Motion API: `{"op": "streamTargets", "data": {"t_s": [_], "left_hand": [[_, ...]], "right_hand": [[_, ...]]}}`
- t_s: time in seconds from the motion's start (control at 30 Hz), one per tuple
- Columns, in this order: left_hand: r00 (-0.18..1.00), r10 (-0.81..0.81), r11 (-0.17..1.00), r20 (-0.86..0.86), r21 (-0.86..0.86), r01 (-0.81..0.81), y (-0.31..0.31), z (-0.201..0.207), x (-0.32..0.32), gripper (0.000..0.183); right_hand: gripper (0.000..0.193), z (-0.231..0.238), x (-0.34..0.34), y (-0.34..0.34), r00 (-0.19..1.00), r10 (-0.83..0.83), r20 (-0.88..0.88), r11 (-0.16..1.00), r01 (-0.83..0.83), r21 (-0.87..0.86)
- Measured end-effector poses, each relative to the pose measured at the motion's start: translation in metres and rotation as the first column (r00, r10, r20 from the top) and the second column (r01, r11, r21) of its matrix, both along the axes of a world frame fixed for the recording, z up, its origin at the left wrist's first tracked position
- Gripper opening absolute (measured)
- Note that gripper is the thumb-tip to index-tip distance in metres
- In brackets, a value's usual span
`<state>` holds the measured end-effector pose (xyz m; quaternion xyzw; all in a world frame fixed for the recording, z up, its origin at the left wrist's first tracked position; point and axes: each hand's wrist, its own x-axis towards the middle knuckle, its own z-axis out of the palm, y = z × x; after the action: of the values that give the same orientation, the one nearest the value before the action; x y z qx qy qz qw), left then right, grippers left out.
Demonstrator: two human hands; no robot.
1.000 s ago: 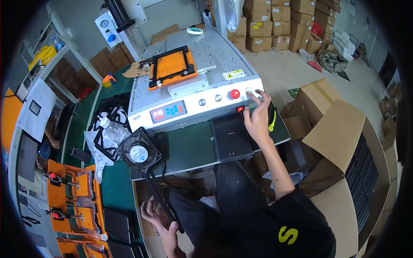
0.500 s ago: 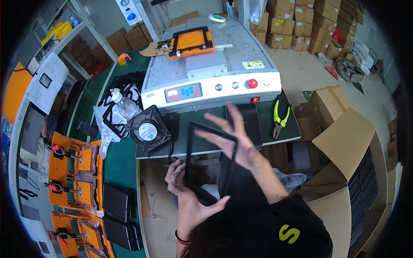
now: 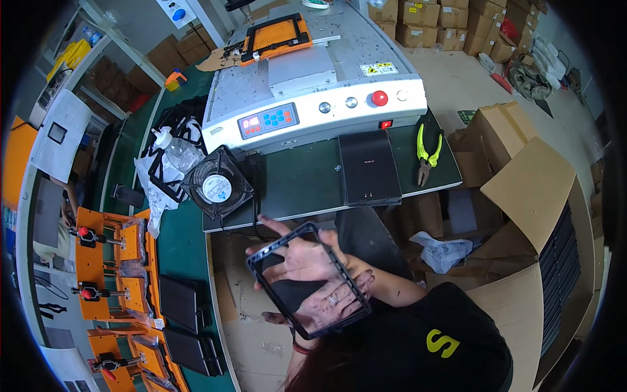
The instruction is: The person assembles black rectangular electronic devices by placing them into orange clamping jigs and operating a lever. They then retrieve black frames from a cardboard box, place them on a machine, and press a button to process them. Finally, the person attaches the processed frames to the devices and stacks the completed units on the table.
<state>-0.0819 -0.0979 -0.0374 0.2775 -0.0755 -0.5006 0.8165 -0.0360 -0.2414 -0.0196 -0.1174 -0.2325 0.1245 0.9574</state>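
Observation:
A thin black rectangular frame (image 3: 339, 269) is tilted in front of me, and both hands show through its opening. My left hand (image 3: 332, 302), wearing a ring and a red wristband, is at the frame's lower right side with its fingers around that edge. Dark smudges mark its fingers. My right hand (image 3: 305, 260) reaches in from the right, behind the frame's upper part. Its fingers are spread and extend past the frame's left side; whether they press on it is hard to see.
A grey machine (image 3: 307, 124) with buttons stands on the green bench, an orange fixture (image 3: 277, 38) on top. Nearby are a fan (image 3: 219, 186), a black panel (image 3: 369, 166) and yellow-handled pliers (image 3: 426, 157). Orange clamp fixtures (image 3: 98, 291) line the left; an open carton (image 3: 522, 300) stands right.
The black frame has turned from nearly upright to tilted and come lower. My right hand has moved down and left, behind the frame. The view has shifted slightly.

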Motion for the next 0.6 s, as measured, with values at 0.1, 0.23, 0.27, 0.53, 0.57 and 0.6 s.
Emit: {"op": "streamTargets", "data": {"t_s": [0.1,0.23,0.27,0.53,0.57,0.6], "left_hand": [[0.999,-0.034,0.999,-0.017,0.009,0.034,-0.008,-0.005,-0.001,0.096],[0.997,-0.081,0.996,-0.017,0.039,0.082,-0.004,0.001,0.003,0.101],[0.996,-0.093,0.995,-0.018,0.044,0.094,-0.003,0.002,0.004,0.102],[0.983,-0.183,0.98,-0.029,0.075,0.185,0.001,0.006,0.017,0.112],[0.98,-0.195,0.978,-0.032,0.074,0.197,0.001,0.007,0.018,0.113],[0.978,-0.206,0.975,-0.033,0.079,0.208,0.001,0.009,0.02,0.114]], "right_hand": [[0.11,0.002,-0.003,-0.006,0.994,-0.067,0.084,0.991,0.076,-0.112],[0.086,0.027,-0.03,-0.06,0.665,-0.652,0.364,0.399,0.709,-0.581],[0.072,0.03,-0.037,-0.069,0.405,-0.752,0.519,-0.012,0.78,-0.625],[0.064,0.017,-0.069,-0.091,0.557,-0.251,0.792,-0.959,-0.029,-0.283],[0.064,0.015,-0.073,-0.089,0.567,-0.246,0.786,-0.96,-0.028,-0.28],[0.063,0.014,-0.076,-0.09,0.603,-0.262,0.753,-0.955,-0.052,-0.291]]}}
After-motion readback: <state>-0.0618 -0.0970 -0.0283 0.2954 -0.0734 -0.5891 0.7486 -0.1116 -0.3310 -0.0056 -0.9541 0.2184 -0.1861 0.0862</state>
